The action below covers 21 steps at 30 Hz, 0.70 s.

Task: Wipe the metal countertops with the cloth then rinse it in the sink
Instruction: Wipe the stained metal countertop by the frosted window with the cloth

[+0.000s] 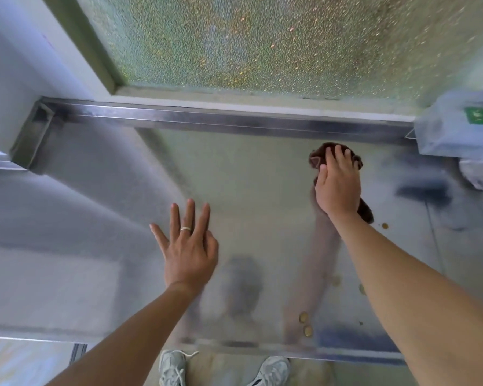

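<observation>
Countertop [248, 174] — R hand [337, 188] presses cloth [318, 156], L hand [188, 246] splayed.

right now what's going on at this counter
A person is wiping the metal countertop. The right hand presses a dark brown cloth flat near the back edge. The left hand is open with fingers spread, apparently over the counter. A few small yellowish spots remain on the front part, not yet wiped.

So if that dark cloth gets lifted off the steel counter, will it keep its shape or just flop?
Probably flop: the dark cloth is bunched and creased under the right hand, not flat. It looks thin and light, though whether it is wet cannot be told. Pushed, it should slide easily over the smooth metal countertop.
</observation>
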### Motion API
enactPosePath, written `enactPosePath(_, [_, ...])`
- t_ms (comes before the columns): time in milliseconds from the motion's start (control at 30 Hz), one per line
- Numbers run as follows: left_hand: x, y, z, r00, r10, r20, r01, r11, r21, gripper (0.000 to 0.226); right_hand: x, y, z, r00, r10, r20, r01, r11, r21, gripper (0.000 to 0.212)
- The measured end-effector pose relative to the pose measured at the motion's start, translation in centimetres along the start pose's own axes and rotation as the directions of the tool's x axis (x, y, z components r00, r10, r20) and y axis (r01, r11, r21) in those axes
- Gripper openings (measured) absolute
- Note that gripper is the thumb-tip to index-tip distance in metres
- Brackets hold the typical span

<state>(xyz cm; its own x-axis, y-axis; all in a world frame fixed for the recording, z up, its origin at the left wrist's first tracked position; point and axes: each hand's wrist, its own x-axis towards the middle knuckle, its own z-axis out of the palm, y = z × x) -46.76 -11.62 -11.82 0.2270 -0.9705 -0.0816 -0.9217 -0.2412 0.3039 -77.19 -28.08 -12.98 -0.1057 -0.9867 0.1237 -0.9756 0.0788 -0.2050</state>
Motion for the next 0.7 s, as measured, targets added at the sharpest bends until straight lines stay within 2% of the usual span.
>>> enactPosePath(167, [-0.1,0.2,-0.4,1.000,0.009,-0.003,-0.009,1.000,-0.015,0.060,-1.7,-2.8,0.4,0.999,0.048,0.006,-0.048,0.998,0.033,0.051])
enactPosePath(233, [-0.1,0.4,-0.6,1.000,0.014,0.003,-0.014,1.000,-0.017,0.059,-5.5,-6.8,0.8,1.000,-0.001,-0.018,0.002,0.998,0.070,0.050])
enactPosePath(367, [-0.6,-0.1,-0.7,0.999,0.035,-0.004,-0.035,0.999,-0.031,0.058,-16.6,-16.5,1.4,0.986,-0.166,0.016,0.156,0.952,0.264,0.049])
enactPosePath(433, [-0.8,-0.6,-0.8,0.998,0.057,-0.001,-0.057,0.997,-0.052,0.058,-21.0,-18.7,0.8,0.981,-0.192,0.008,0.180,0.934,0.308,0.044])
enactPosePath(600, [-3.5,-1.2,-1.1,0.991,0.130,0.041,-0.129,0.991,-0.028,0.058,-26.9,-14.0,-1.6,0.952,-0.304,0.030,0.284,0.918,0.276,0.049])
enactPosePath(700, [-6.1,0.7,-0.7,0.991,0.123,0.049,-0.121,0.992,-0.047,0.064,-28.1,-9.2,-2.7,0.958,-0.285,0.036,0.268,0.931,0.250,0.049])
